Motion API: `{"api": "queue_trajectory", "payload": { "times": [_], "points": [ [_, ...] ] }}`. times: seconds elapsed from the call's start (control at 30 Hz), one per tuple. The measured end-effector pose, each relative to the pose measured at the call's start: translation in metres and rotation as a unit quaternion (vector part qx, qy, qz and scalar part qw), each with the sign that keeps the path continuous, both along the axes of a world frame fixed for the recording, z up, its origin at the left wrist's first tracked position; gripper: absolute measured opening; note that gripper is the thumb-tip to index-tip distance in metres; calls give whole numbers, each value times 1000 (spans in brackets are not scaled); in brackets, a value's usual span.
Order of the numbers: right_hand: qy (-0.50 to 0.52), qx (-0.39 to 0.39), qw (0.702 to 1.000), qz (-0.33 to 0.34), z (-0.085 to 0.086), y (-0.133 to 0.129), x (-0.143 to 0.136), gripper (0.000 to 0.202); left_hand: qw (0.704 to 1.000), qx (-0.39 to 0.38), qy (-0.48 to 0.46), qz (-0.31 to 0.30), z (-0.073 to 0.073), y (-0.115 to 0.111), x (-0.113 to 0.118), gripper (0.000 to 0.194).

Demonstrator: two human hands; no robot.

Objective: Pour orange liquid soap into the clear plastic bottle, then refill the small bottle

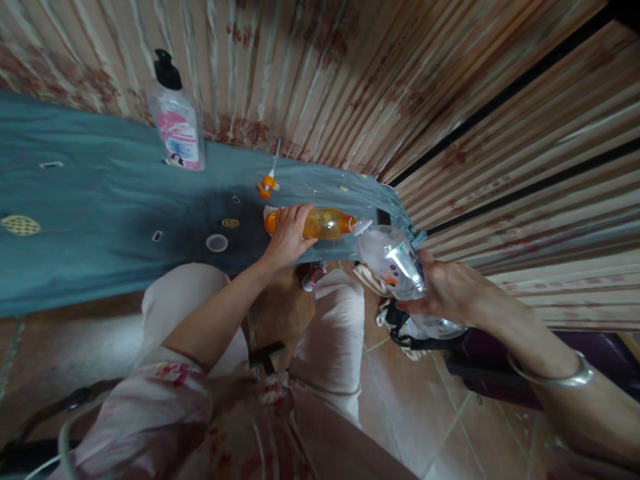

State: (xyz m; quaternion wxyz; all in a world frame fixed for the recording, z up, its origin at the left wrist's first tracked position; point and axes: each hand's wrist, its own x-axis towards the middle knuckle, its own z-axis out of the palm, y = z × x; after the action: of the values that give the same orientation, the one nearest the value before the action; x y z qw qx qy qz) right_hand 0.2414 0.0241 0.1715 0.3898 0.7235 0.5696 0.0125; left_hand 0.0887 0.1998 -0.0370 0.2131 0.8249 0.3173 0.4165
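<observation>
My left hand (289,235) is closed around a small orange bottle (327,224), which lies nearly sideways with its open neck to the right. My right hand (443,290) grips a large clear plastic bottle (387,257), tilted so that its mouth meets or nearly meets the orange bottle's neck. An orange spray head (267,187) with a thin tube lies on the blue-green cloth (100,200) beyond my left hand. A small round translucent cap (217,243) rests on the cloth left of my left forearm.
A pump bottle with a black top (177,127) stands at the back left, before a pleated curtain (310,73). Below are my knees, the tiled floor (400,400), bags (400,333) and a dark purple case (500,373) at the right.
</observation>
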Motion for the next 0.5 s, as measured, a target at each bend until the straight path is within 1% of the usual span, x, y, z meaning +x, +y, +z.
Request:
{"api": "queue_trajectory", "payload": {
  "times": [0.37, 0.5],
  "points": [
    [-11, -7, 1000, -2, 0, 1, -2, 72, 1000, -2, 0, 4, -1, 0, 1, 67],
    [-8, -4, 1000, 3, 1, 1, -2, 68, 1000, -2, -1, 1, 0, -1, 0, 67]
  ]
}}
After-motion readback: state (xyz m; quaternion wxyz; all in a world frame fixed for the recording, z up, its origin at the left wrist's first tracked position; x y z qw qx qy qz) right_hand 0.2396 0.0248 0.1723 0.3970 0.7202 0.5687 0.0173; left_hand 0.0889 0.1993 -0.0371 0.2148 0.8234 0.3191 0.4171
